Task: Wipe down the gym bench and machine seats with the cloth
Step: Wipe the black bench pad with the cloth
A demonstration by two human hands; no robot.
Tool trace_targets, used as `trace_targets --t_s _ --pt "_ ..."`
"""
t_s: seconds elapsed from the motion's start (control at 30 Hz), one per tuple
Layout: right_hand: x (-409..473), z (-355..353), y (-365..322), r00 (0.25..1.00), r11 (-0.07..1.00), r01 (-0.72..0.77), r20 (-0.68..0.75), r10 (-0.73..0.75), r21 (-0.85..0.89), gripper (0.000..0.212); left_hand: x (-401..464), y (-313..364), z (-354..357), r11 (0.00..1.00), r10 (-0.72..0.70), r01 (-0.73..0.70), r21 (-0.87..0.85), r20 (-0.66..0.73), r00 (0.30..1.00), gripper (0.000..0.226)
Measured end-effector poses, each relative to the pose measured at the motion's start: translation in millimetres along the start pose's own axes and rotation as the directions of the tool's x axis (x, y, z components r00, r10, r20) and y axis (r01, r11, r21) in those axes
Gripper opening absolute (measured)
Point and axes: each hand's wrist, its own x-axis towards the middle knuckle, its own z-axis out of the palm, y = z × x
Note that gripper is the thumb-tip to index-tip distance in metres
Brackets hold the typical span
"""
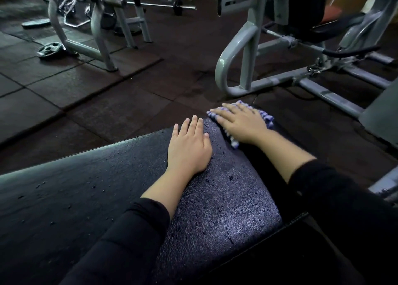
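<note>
A black padded gym bench (97, 177) fills the lower part of the head view, its textured surface speckled with water drops. My left hand (189, 144) rests flat on the pad near its far edge, fingers straight. My right hand (239, 123) presses flat on a purple and white nubby cloth (266, 118) at the bench's far right corner. The cloth shows around my fingers and beside my wrist. Both arms wear black sleeves.
A grey machine frame (243, 54) with a dark seat (336, 26) stands on the rubber floor beyond the bench at right. Another grey rack (97, 41) with a barbell stands at the back left, a weight plate (50, 49) lying beside it.
</note>
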Motion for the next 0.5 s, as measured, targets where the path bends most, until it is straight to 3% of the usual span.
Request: trace_targets --t_s 0.2,0.33,0.5 --pt "-20.3 0.6 45.3 0.989 0.985 -0.15 -0.001 0.15 0.083 0.044 -0.2 0.3 -1.3 1.0 0.003 -0.003 -0.008 0.012 1.0 0.055" --pt "-71.9 6.0 23.6 0.996 0.995 -0.089 0.0 0.089 0.032 0.046 -1.5 0.6 -4.3 1.0 0.009 -0.009 -0.006 0.047 0.999 0.055" --pt "-116.4 12.8 -13.8 0.999 1.0 0.005 -0.036 -0.005 -0.001 0.073 -12.9 -4.1 -17.1 0.997 0.077 -0.076 -0.015 0.144 0.987 0.056"
